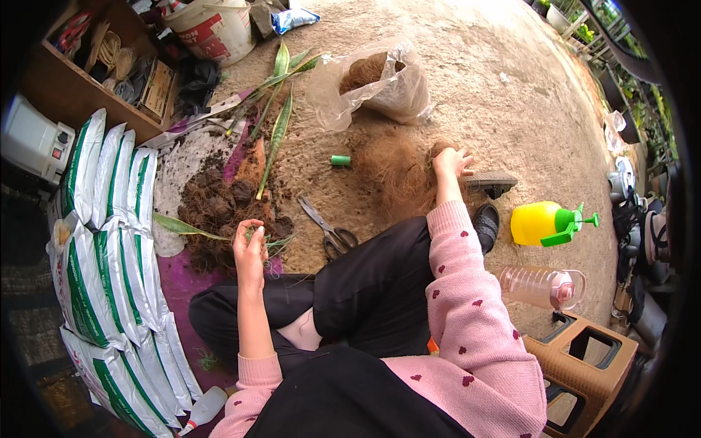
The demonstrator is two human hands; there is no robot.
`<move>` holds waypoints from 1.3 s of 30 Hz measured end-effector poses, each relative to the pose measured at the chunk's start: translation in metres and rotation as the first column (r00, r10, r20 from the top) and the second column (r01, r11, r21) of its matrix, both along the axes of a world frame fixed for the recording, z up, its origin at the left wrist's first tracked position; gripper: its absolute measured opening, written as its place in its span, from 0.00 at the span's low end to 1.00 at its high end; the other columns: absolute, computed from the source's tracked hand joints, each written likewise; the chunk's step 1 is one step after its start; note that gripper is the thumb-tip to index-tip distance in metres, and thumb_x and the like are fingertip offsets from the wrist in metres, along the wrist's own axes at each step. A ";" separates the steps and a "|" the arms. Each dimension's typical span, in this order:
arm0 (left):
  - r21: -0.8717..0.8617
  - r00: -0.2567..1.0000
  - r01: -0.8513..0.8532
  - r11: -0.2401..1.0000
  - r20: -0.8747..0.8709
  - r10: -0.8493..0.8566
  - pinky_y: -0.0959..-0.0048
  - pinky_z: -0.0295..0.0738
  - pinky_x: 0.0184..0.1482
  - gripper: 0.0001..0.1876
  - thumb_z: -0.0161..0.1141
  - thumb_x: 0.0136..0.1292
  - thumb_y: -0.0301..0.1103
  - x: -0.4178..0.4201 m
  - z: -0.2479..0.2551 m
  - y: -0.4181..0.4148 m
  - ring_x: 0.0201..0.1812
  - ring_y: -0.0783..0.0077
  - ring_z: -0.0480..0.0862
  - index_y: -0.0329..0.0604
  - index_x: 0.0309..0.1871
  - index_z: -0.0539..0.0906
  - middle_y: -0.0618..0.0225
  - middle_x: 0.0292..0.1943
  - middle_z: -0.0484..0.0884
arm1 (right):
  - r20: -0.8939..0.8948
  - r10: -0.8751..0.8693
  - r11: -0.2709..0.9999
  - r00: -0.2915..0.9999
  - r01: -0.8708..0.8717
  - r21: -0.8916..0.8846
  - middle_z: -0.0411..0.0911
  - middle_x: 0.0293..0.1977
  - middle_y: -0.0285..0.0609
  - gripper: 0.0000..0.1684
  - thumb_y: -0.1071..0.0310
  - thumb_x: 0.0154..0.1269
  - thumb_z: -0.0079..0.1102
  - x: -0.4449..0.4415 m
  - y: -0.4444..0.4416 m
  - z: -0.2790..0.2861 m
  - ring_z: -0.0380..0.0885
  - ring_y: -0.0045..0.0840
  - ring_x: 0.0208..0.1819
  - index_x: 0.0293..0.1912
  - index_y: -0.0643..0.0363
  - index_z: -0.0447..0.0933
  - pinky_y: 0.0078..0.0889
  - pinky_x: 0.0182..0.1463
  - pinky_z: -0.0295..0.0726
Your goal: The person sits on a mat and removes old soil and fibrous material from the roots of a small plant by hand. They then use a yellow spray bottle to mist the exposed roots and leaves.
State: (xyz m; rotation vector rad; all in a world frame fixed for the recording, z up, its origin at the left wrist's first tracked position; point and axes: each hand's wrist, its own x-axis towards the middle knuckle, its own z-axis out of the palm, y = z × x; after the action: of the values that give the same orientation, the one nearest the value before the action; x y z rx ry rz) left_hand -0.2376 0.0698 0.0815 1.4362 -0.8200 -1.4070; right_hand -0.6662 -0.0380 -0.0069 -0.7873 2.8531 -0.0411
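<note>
My left hand [251, 244] pinches a loose tangle of green thread [276, 242] beside a heap of dark, rooty clumps [211, 205]. A single variegated leaf [189, 227] extends left from behind that hand. Stretched forward, my right hand [452, 162] is against a round brown fibre clump [440, 147]; its fingers look spread, and their grip is partly hidden. Loose coconut fibre [397, 169] lies just left of it on the ground. A green thread spool [340, 160] rests near the fibre, and black-handled scissors [327, 227] lie open between my hands.
Snake plant leaves [278, 142] lie ahead on the left. A plastic bag [402, 96] holds more fibre. White-and-green sacks [104, 274] are stacked at left. To the right are a yellow pump sprayer [534, 223], a pink bottle [534, 286] and a brown stool [586, 356].
</note>
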 end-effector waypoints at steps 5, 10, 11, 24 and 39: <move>-0.006 0.999 -0.046 0.999 -0.025 0.046 0.83 0.53 0.20 0.04 0.54 0.68 0.30 0.018 -0.002 0.009 0.18 0.89 0.58 0.46 0.44 0.75 0.83 0.20 0.62 | 0.220 0.072 0.955 0.973 -0.004 -0.296 0.80 0.48 0.42 0.15 0.55 0.59 0.61 -0.005 0.011 0.051 0.72 0.37 0.57 0.42 0.49 0.85 0.75 0.63 0.49; -0.002 1.000 -0.003 1.000 -0.008 0.003 0.84 0.54 0.19 0.04 0.53 0.68 0.30 0.013 -0.002 0.007 0.18 0.90 0.60 0.47 0.44 0.75 0.83 0.20 0.64 | 0.281 0.511 0.553 0.812 -0.060 -0.831 0.81 0.25 0.34 0.09 0.68 0.56 0.65 -0.017 0.050 0.105 0.74 0.12 0.27 0.38 0.59 0.84 0.21 0.35 0.73; -0.001 1.000 0.009 1.000 -0.004 -0.009 0.84 0.55 0.19 0.04 0.53 0.68 0.30 0.012 -0.005 0.006 0.18 0.90 0.60 0.47 0.44 0.75 0.83 0.20 0.64 | 0.281 0.577 0.504 0.767 -0.064 -0.861 0.80 0.25 0.33 0.08 0.70 0.56 0.65 -0.007 0.052 0.119 0.72 0.10 0.27 0.37 0.61 0.84 0.15 0.30 0.70; -0.117 0.972 0.231 0.966 0.064 -0.224 0.86 0.57 0.24 0.17 0.59 0.65 0.32 -0.045 0.018 0.003 0.21 0.91 0.60 0.40 0.56 0.75 0.75 0.44 0.74 | 0.227 0.969 0.245 0.093 -0.344 -0.907 0.84 0.33 0.44 0.10 0.76 0.58 0.62 0.179 0.050 0.135 0.83 0.23 0.34 0.41 0.62 0.82 0.25 0.39 0.79; -0.020 0.995 0.013 1.000 -0.096 -0.015 0.83 0.52 0.20 0.09 0.49 0.72 0.34 0.021 -0.002 0.026 0.19 0.89 0.57 0.42 0.47 0.78 0.82 0.20 0.60 | 0.646 0.541 0.615 0.539 0.270 -0.741 0.81 0.33 0.32 0.11 0.72 0.63 0.57 -0.007 0.037 0.060 0.75 0.12 0.31 0.45 0.59 0.83 0.16 0.35 0.72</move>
State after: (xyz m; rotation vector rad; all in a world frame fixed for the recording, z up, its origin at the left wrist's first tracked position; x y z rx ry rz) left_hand -0.2170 0.0953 0.0791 1.3395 -0.7815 -1.4637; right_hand -0.6732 -0.0013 0.0529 -0.8056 1.6674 -1.3606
